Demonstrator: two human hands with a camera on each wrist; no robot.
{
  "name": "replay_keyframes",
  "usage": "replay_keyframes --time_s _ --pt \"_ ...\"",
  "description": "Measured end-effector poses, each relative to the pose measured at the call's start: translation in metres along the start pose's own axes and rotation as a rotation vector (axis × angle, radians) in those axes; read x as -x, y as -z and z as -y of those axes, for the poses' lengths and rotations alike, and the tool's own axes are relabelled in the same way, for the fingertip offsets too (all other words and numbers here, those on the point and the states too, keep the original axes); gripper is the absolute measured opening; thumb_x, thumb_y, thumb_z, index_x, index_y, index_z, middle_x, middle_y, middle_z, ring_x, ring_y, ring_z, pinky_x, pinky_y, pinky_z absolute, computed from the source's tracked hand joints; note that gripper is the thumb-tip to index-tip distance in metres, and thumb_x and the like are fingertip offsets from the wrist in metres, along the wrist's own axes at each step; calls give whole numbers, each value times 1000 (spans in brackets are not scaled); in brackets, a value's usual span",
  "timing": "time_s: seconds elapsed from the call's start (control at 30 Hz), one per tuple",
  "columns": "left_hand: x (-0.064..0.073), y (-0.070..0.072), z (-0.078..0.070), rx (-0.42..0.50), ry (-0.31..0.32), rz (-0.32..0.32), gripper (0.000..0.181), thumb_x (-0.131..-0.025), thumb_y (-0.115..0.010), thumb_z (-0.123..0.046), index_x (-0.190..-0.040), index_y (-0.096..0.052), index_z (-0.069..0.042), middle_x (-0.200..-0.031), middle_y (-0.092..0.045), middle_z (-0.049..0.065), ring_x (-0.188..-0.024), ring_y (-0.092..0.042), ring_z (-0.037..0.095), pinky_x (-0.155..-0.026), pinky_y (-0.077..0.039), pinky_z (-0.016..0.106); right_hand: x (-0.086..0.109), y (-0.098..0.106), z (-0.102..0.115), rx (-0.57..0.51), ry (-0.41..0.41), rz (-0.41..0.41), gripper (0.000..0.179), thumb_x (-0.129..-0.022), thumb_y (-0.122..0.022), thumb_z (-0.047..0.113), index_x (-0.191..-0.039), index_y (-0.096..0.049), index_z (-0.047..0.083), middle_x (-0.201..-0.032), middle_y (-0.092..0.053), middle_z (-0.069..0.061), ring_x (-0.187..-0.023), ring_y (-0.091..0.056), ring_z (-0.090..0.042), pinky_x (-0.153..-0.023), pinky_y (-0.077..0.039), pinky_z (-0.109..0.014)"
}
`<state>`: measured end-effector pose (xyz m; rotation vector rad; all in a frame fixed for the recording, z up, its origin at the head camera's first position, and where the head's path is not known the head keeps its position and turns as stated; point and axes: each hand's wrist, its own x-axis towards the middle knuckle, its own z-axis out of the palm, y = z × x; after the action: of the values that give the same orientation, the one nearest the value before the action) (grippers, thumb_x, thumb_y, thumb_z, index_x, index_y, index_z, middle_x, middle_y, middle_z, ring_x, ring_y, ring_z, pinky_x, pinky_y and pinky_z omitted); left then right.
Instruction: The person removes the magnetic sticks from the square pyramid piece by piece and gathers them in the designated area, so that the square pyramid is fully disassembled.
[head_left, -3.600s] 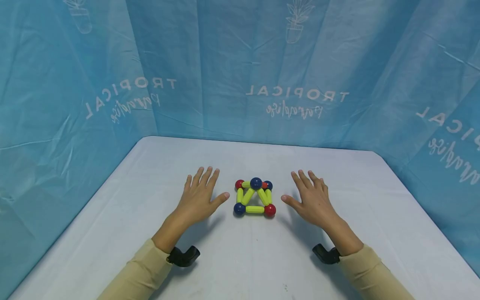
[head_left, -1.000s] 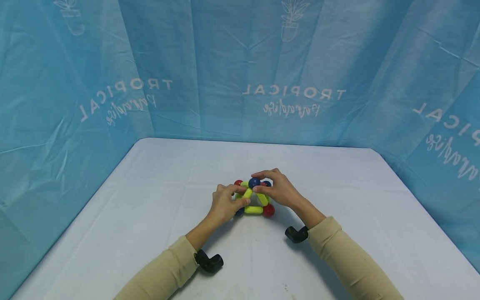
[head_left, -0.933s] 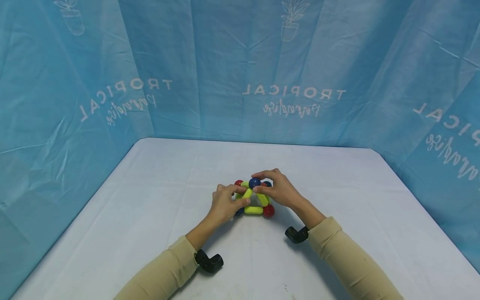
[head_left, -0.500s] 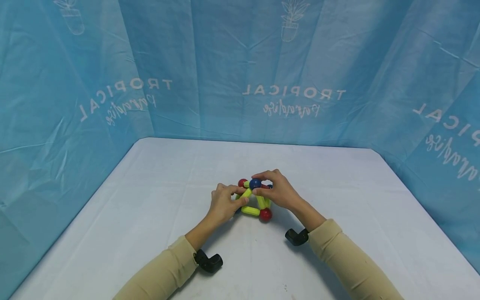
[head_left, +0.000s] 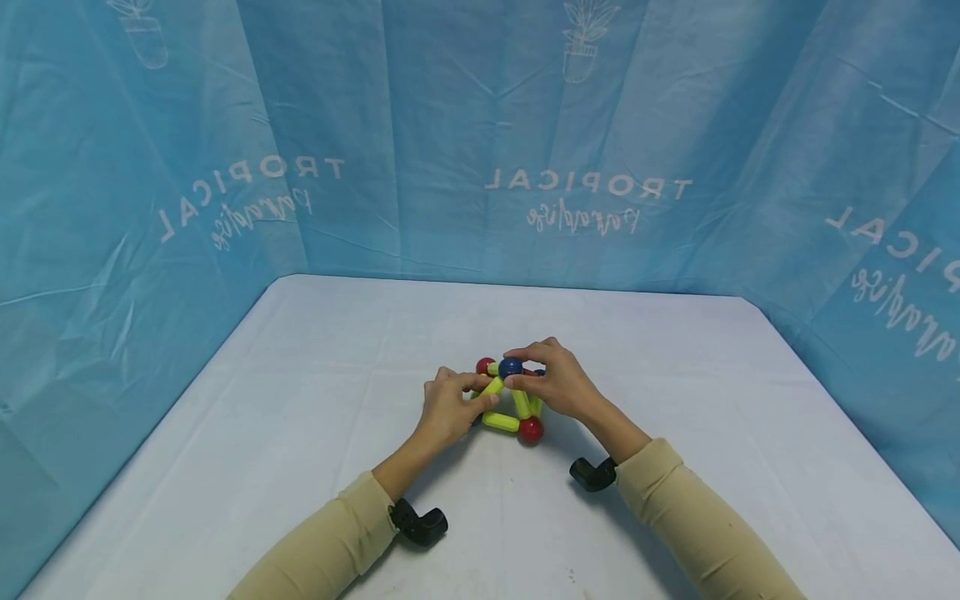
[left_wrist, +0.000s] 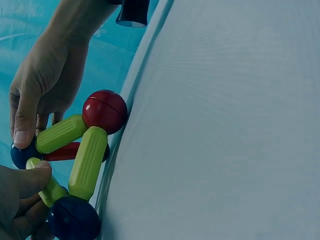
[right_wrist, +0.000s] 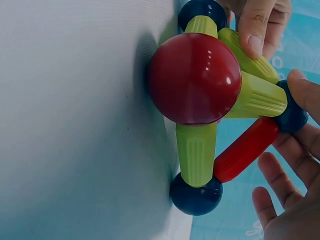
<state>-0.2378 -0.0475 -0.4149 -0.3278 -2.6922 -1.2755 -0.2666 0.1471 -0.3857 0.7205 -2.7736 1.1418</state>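
A pyramid of magnetic balls and rods stands on the white table (head_left: 360,350). Its top is a dark blue ball (head_left: 511,367), which my right hand (head_left: 561,379) pinches between thumb and fingers. On the left side my left hand (head_left: 446,406) pinches a yellow-green magnetic rod (left_wrist: 51,192) that slopes up to that ball. Large in the right wrist view is a red ball (right_wrist: 195,78) at a base corner. A red rod (right_wrist: 247,150) runs from the top ball to a blue base ball (right_wrist: 196,195). The left hand partly hides the front left blue ball in the head view.
A blue curtain (head_left: 435,142) with white lettering hangs behind and around the table. Black wrist cameras, one on the left wrist (head_left: 420,525) and one on the right wrist (head_left: 592,473), sit low over the cloth.
Both hands first lay spread beside the pyramid, then came in and pinched it. Between one and half a second ago the pyramid turned slightly, its front red ball shifting left and nearer.
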Motion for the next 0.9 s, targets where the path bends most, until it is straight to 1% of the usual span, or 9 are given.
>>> replay_keyframes --time_s 0.1,0.27,0.37,0.43,0.57,0.73,0.8,0.9 --pt "1 1 0 33 2 -4 25 -82 -72 -25 -105 -73 -14 -91 -67 2 -91 -48 23 -79 -29 35 0 1 -1 0 -3 -5 44 -83 -71 33 -122 -64 15 -111 -62 -5 -110 -49 -32 -90 -50 -46" --pt "4 4 1 97 30 -14 26 -81 -74 -23 -105 -73 -14 -94 -68 2 -92 -50 21 -77 -36 33 -1 4 -5 -1 -40 -26 45 -82 -71 36 -123 -64 18 -113 -62 -5 -109 -50 -31 -92 -49 -47" --pt "6 4 3 122 34 -20 26 -80 -75 -22 -104 -73 -14 -93 -68 2 -92 -51 17 -78 -38 32 -1 5 -7 -7 -59 -16 46 -81 -71 39 -123 -64 21 -115 -61 -4 -112 -50 -31 -93 -47 -49" --pt "7 4 4 155 38 -25 25 -79 -75 -21 -103 -73 -13 -92 -69 1 -92 -52 15 -79 -39 31 -1 5 -9 -12 -71 -10 46 -81 -70 41 -123 -63 23 -115 -60 -4 -113 -49 -31 -95 -46 -49" --pt "12 6 4 204 59 -21 24 -80 -75 -20 -102 -72 -13 -93 -70 1 -93 -53 15 -81 -40 31 0 7 -12 -26 -87 6 46 -82 -69 42 -124 -63 26 -117 -59 -3 -115 -48 -31 -96 -45 -49" --pt "20 7 2 210 80 -12 23 -80 -74 -21 -101 -72 -14 -96 -70 0 -97 -53 16 -84 -39 36 0 9 -17 -48 -98 39 49 -81 -66 50 -126 -60 31 -121 -57 -3 -119 -46 -31 -98 -43 -52" --pt "24 8 0 211 86 -6 22 -79 -75 -21 -101 -72 -15 -96 -71 0 -96 -52 16 -84 -39 35 1 9 -18 -54 -97 51 50 -81 -65 52 -127 -59 33 -122 -56 -3 -121 -45 -30 -100 -41 -53" --pt "27 7 -1 202 92 1 22 -79 -75 -22 -100 -72 -16 -97 -69 -1 -95 -51 15 -81 -39 33 1 10 -18 -72 -88 66 51 -81 -65 52 -128 -59 31 -123 -54 -4 -124 -43 -31 -101 -39 -56"
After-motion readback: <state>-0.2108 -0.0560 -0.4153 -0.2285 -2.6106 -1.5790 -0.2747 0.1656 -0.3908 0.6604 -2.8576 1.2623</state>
